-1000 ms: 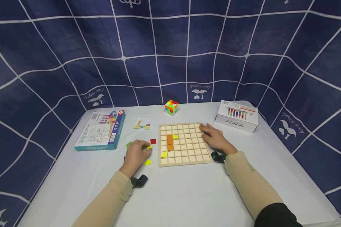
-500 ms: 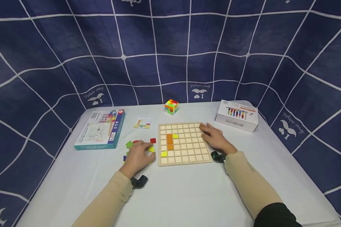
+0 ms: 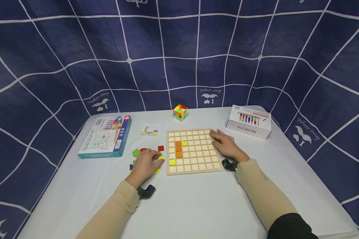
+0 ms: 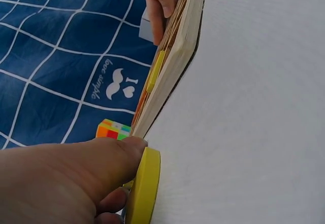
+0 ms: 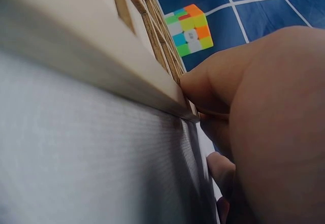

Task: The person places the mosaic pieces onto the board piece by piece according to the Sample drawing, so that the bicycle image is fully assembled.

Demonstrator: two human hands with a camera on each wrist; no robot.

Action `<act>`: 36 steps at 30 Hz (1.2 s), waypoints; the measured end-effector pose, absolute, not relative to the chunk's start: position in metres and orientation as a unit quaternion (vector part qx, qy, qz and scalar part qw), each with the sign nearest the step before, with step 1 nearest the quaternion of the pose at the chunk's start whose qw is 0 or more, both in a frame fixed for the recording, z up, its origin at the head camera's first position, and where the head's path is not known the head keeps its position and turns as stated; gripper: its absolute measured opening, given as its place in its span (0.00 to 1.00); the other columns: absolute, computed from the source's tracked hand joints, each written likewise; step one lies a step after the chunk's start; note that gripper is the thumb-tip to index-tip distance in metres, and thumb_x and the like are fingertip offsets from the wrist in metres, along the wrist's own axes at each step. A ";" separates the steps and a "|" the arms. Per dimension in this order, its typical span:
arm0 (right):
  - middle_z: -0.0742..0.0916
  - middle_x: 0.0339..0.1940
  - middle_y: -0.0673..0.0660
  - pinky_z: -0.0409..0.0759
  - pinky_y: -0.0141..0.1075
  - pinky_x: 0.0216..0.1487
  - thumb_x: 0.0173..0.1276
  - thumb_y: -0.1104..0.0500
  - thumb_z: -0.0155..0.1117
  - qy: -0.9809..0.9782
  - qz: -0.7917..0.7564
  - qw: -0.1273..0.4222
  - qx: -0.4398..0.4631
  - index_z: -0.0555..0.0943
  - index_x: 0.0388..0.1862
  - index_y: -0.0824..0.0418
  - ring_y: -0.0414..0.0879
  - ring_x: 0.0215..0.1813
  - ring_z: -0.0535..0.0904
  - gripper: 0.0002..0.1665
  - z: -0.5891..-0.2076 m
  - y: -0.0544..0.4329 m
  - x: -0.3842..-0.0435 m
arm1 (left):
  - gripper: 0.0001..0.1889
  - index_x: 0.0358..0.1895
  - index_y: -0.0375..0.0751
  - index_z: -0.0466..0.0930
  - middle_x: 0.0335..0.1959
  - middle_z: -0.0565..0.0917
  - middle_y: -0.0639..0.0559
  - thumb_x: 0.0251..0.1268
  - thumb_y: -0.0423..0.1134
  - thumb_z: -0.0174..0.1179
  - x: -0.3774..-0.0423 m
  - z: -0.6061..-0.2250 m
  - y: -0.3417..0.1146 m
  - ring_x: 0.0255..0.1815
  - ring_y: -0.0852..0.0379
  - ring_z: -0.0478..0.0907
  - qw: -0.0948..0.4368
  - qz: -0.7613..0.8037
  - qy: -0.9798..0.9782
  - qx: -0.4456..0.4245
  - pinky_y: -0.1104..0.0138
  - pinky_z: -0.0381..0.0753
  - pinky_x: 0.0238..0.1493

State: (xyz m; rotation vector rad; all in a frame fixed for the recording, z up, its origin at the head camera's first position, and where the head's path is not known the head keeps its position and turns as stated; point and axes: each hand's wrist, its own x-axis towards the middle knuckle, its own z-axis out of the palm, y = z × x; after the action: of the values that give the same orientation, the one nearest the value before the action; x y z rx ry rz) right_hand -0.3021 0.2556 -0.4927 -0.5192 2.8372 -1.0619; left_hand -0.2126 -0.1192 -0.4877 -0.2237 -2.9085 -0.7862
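Observation:
A small yellow piece [image 3: 161,158] sits at the fingertips of my left hand [image 3: 145,165], pinched between thumb and fingers just left of the wooden grid board [image 3: 195,172]. Nearest the left wrist camera, a thick yellow piece with a curved edge [image 4: 143,188] stands out beside the thumb. On the board, several orange squares [image 3: 179,149] form a column, with a yellow piece [image 3: 184,143] at its upper right and another yellow piece [image 3: 172,162] at its lower left. My right hand [image 3: 227,145] rests its fingers on the board's right edge.
Loose pieces lie around the left hand, among them a green one [image 3: 136,152] and a red square [image 3: 161,148]. Behind are a pattern card [image 3: 150,129], a puzzle cube [image 3: 180,113], a teal-edged box [image 3: 106,137] at left and a white box [image 3: 249,122] at right.
My left hand has shifted slightly right and nearer to me, bringing the small yellow piece closer to the board. A red piece behind it has come into view. The right hand stays put.

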 end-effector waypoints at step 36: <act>0.64 0.83 0.53 0.40 0.62 0.79 0.81 0.53 0.53 0.921 -0.349 0.033 -0.170 0.67 0.79 0.59 0.59 0.86 0.48 0.31 -0.494 0.257 -0.302 | 0.14 0.50 0.48 0.87 0.45 0.81 0.57 0.63 0.42 0.73 -0.210 -0.483 -0.104 0.47 0.58 0.78 0.070 -0.340 -0.925 -0.157 0.58 0.81 0.56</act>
State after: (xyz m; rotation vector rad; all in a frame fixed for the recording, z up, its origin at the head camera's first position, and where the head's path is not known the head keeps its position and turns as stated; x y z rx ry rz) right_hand -0.3021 0.2570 -0.4938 -0.5244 2.8346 -1.0736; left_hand -0.2105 -0.1039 -0.4832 -0.4724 -2.7813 -1.0227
